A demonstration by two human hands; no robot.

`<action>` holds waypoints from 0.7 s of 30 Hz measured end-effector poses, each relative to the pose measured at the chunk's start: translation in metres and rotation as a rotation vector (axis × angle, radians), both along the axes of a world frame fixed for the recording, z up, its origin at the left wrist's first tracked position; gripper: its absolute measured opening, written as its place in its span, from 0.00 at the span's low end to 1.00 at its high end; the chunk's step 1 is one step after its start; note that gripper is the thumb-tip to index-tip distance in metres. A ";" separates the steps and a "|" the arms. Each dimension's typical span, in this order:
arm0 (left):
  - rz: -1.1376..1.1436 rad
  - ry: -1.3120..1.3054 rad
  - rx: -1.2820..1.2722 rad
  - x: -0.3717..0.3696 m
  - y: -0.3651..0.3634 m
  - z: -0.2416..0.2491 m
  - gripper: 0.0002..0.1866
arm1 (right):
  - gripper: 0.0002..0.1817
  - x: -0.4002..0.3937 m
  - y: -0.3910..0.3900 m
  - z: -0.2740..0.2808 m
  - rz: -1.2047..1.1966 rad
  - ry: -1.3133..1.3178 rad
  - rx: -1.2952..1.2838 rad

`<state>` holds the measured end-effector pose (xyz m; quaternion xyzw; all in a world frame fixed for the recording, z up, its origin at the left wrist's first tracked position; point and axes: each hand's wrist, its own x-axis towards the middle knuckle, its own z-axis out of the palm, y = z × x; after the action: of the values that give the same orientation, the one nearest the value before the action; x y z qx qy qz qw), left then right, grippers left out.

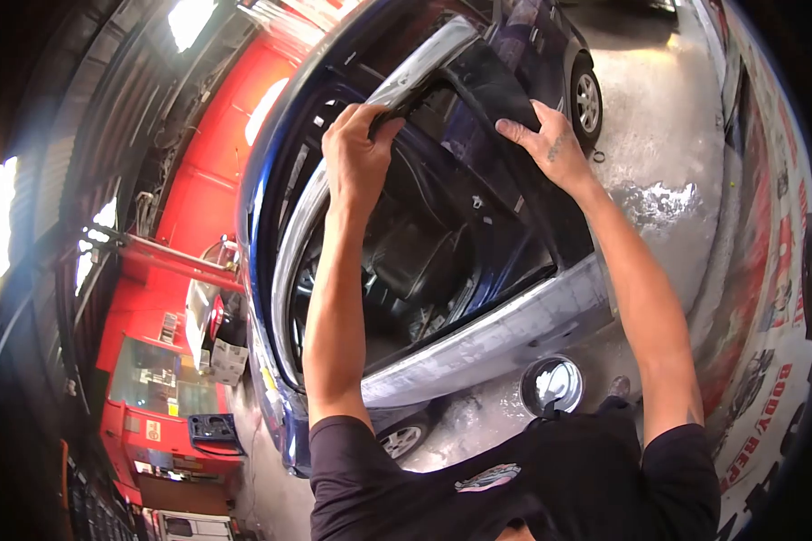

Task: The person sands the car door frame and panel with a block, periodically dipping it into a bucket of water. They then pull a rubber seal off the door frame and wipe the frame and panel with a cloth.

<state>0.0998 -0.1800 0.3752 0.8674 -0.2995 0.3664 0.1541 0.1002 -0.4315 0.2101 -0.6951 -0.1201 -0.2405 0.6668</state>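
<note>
A car door [487,329] with a sanded, grey-white lower panel stands open in front of me, its window opening without glass. My left hand [359,149] is closed round the upper rail of its window frame, thumb on the inner side. On the other side of the opening, my right hand [559,153] grips the outer edge of the wide black pillar [564,207] of the same door; its thumb lies on the pillar's face and some fingers are hidden behind. Bare grey patches show on the window frame [438,56]. Behind it is the dark blue car [280,117].
Through the window opening a dark seat [424,257] shows. A round bucket [551,386] stands on the wet floor [659,203] below the door. A rear wheel [586,101] is at upper right. A loose door panel [215,433] leans by the red wall [212,158]. Printed banners [776,361] hang right.
</note>
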 end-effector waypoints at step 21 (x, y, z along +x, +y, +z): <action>0.131 0.065 -0.072 0.013 -0.028 0.008 0.10 | 0.32 0.009 0.020 -0.021 -0.264 -0.065 0.117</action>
<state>0.1132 -0.2084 0.3837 0.8903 -0.2235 0.3581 0.1707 0.1095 -0.4115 0.1894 -0.6566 -0.0350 -0.3550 0.6645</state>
